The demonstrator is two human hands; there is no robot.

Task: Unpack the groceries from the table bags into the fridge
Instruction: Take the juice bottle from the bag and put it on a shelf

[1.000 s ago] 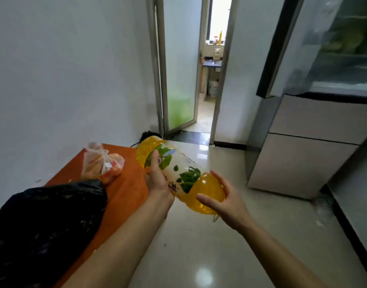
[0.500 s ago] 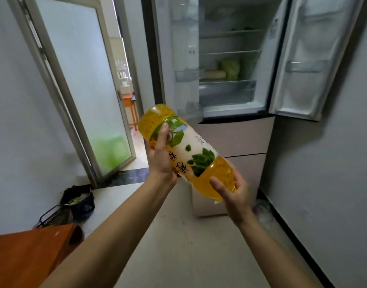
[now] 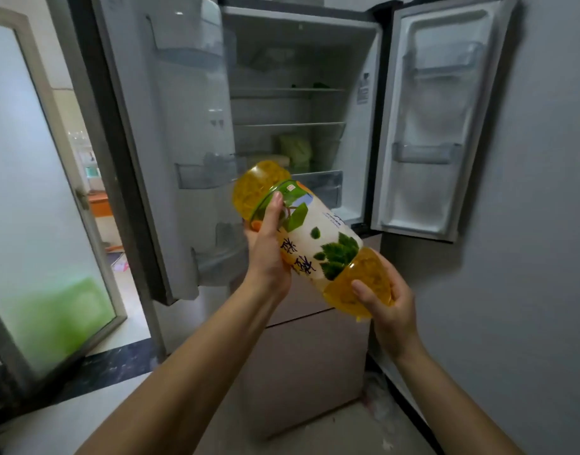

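Holding the yellow bottle tilted at centre frame, I grip its labelled middle with my left hand and cup its lower end with my right hand, facing the open fridge.

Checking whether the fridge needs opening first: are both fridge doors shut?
No, the left door and right door both stand open, exposing the shelves.
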